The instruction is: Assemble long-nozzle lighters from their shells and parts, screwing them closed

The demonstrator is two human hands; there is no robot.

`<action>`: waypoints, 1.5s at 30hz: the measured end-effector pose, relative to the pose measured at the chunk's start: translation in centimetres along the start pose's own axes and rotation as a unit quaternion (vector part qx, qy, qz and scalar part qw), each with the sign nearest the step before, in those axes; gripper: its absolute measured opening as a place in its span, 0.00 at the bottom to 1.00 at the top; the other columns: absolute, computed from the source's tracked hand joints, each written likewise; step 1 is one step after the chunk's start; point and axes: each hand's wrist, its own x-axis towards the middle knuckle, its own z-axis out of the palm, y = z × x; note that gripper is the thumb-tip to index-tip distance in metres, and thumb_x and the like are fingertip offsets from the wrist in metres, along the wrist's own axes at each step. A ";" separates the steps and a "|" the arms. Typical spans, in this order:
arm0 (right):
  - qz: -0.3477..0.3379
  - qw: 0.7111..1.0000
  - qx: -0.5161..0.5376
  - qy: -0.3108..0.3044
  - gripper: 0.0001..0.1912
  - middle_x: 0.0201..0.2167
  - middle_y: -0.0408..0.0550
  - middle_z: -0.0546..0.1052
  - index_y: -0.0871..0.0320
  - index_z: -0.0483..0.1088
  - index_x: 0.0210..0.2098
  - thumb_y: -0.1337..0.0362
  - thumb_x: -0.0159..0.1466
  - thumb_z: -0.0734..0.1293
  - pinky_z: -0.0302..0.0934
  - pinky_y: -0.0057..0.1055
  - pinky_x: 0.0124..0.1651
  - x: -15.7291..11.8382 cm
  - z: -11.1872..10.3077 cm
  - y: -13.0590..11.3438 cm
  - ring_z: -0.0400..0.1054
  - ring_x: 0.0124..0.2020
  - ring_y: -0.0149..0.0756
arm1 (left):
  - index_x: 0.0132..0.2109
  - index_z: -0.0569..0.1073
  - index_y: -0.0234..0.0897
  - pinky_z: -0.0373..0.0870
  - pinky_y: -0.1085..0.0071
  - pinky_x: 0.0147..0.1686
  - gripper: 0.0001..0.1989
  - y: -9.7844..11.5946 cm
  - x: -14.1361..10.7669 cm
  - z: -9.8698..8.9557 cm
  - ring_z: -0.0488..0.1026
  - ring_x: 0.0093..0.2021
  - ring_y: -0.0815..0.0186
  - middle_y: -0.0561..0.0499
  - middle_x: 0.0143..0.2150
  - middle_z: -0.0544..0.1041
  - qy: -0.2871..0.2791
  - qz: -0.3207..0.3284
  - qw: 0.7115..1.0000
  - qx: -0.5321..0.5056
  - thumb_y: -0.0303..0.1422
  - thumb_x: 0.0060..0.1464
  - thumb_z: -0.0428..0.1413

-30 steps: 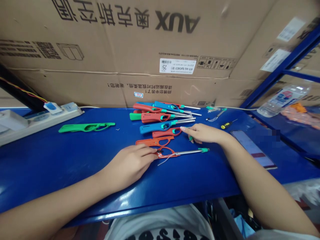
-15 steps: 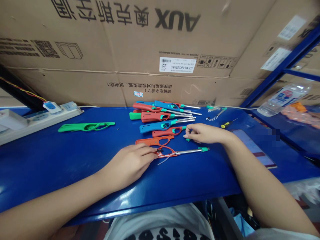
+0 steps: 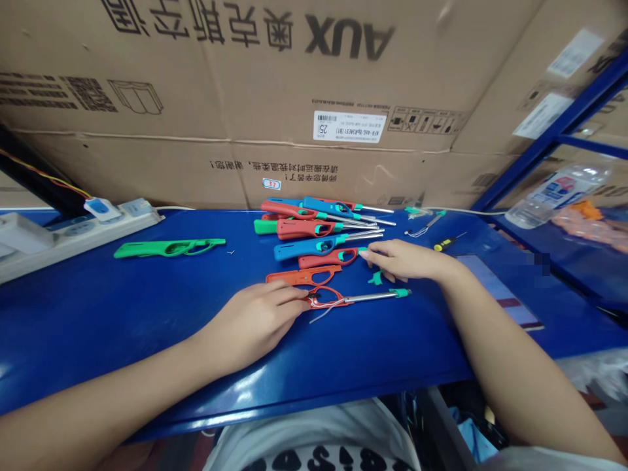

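My left hand is closed on the grip end of an opened orange lighter half, whose metal tube points right and ends in a teal piece. A thin white wire trails from it. Just behind lies the other orange shell half. My right hand has its fingers apart over the table, next to the front red lighter of a pile. A small teal part lies loose below its fingertips. Red, blue and green lighters make up the pile, among them a blue one.
On the left are a green shell, tiny screws and a white power strip. To the right lie a yellow screwdriver, a clear bottle and small teal parts. Cardboard boxes stand behind.
My right fingers have come off the small teal part, which now shows whole and slightly further right on the table. My left hand stays in place.
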 end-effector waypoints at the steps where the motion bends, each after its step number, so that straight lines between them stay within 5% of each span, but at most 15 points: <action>1: -0.012 1.000 0.005 -0.003 0.30 0.22 0.44 0.73 0.56 0.67 0.38 0.34 0.66 0.57 0.57 0.29 0.24 -0.1 -0.2 0.2 0.64 0.19 0.32 | 0.53 0.77 0.41 0.76 0.61 0.50 0.14 0.0 0.0 0.0 0.77 0.54 0.59 0.50 0.56 0.80 0.002 0.000 1.000 -0.001 0.29 0.69 0.48; 6: -0.092 0.995 0.004 -0.040 0.28 0.27 0.40 0.73 0.55 0.67 0.45 0.43 0.55 0.74 0.57 0.27 0.27 -0.3 -0.8 1.7 0.64 0.26 0.31 | 0.53 0.77 0.41 0.77 0.61 0.50 0.14 0.1 0.1 -0.1 0.77 0.54 0.59 0.49 0.56 0.80 0.005 -0.001 1.000 -0.003 0.28 0.68 0.48; 13: -0.081 0.995 0.013 -0.053 0.21 0.25 0.43 0.72 0.56 0.65 0.32 0.44 0.64 0.64 0.58 0.29 0.30 0.0 -0.7 1.3 0.65 0.25 0.32 | 0.53 0.77 0.41 0.76 0.61 0.51 0.15 0.0 0.0 -0.1 0.77 0.54 0.59 0.49 0.56 0.80 0.008 0.001 1.000 -0.003 0.28 0.68 0.48; 19: -0.068 0.997 -0.024 0.013 0.18 0.23 0.41 0.70 0.55 0.63 0.34 0.46 0.65 0.64 0.55 0.28 0.27 0.0 -0.3 0.5 0.62 0.24 0.31 | 0.53 0.77 0.41 0.76 0.60 0.51 0.14 0.0 0.1 0.1 0.77 0.54 0.59 0.50 0.56 0.79 0.004 0.002 1.000 -0.004 0.29 0.69 0.48; 27: -0.103 0.993 0.012 -0.063 0.21 0.27 0.42 0.72 0.56 0.66 0.40 0.45 0.61 0.69 0.57 0.28 0.29 -0.1 -0.9 1.8 0.63 0.26 0.31 | 0.53 0.77 0.41 0.76 0.63 0.50 0.15 0.1 0.1 -0.1 0.77 0.53 0.60 0.49 0.55 0.80 0.015 0.001 1.000 -0.008 0.29 0.69 0.48; 34: -0.077 0.996 -0.032 0.010 0.22 0.25 0.42 0.70 0.55 0.64 0.32 0.42 0.63 0.66 0.54 0.29 0.29 0.3 -0.3 0.8 0.61 0.25 0.31 | 0.53 0.76 0.41 0.77 0.60 0.49 0.14 -0.1 0.0 0.1 0.77 0.53 0.58 0.50 0.55 0.80 0.002 0.000 1.000 0.001 0.29 0.69 0.48; 40: -0.099 0.991 0.039 -0.086 0.20 0.29 0.42 0.71 0.56 0.66 0.42 0.46 0.62 0.68 0.60 0.29 0.32 -0.5 -1.2 1.9 0.65 0.28 0.32 | 0.54 0.76 0.42 0.76 0.61 0.48 0.14 -0.1 0.0 0.1 0.77 0.54 0.59 0.51 0.55 0.80 0.006 0.002 1.000 -0.001 0.29 0.69 0.48; 45: -0.076 0.993 0.041 -0.080 0.18 0.26 0.40 0.70 0.57 0.67 0.40 0.50 0.61 0.70 0.57 0.28 0.29 -0.1 -1.2 1.9 0.63 0.25 0.30 | 0.53 0.76 0.42 0.77 0.60 0.48 0.14 -0.1 -0.1 0.1 0.77 0.53 0.58 0.51 0.55 0.80 0.007 0.002 1.000 0.002 0.29 0.69 0.48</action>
